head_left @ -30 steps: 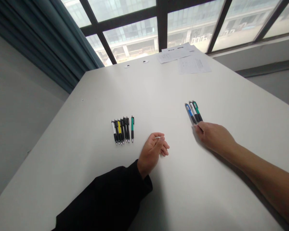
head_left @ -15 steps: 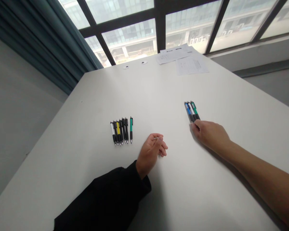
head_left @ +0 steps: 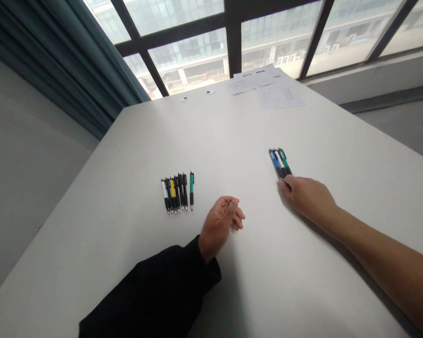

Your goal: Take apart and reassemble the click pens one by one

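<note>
- Head view, looking forward and down across a white table; both my hands are on it, with the right well out to the side of the left
- My right hand lies low on the tabletop, and its fingertips reach the near ends of three retractable pens; whether I am pinching these pens or only touching them, I cannot tell
- Those three pens lie close together, side by side and slightly fanned, with blue, white and green barrels; they sit just ahead of my right hand, angled toward it
- My left hand is curled loosely, with the thumb against the fingers, and looks empty; a black sleeve covers that wrist and arm
- Seven more pens lie in a tight row to the left of my left hand, near it but not touching; from left to right they run white, black, yellow, three black, then a green one set slightly apart
- My bare right forearm runs out toward the lower right corner
- At the far end of the table are loose paper sheets, and beyond them is a large gridded window with a blue-green curtain to its left
</note>
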Demonstrator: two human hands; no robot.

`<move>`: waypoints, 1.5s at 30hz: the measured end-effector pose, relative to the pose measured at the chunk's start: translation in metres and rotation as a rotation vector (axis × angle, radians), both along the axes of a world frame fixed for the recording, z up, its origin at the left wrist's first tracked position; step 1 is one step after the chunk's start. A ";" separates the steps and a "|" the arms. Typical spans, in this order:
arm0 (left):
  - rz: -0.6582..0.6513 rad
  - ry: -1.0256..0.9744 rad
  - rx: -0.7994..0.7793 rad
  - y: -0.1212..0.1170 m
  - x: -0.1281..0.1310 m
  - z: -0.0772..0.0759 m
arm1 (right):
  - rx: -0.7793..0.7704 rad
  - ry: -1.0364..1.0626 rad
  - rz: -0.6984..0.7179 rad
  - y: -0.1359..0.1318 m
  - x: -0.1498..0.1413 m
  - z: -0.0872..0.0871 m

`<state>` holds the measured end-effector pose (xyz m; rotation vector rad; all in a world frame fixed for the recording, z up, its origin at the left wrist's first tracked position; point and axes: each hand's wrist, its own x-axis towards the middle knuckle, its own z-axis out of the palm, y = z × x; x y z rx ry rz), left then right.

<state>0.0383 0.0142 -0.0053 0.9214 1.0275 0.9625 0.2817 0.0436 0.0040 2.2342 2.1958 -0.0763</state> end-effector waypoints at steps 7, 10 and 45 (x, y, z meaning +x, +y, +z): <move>-0.006 -0.001 -0.008 0.000 0.000 0.001 | 0.002 0.016 0.000 0.000 0.000 0.000; -0.008 -0.003 -0.009 0.000 0.000 0.001 | 0.007 0.026 -0.001 0.000 0.001 -0.001; 0.089 1.725 0.577 0.035 -0.081 0.023 | 0.050 0.058 0.307 -0.018 -0.002 -0.002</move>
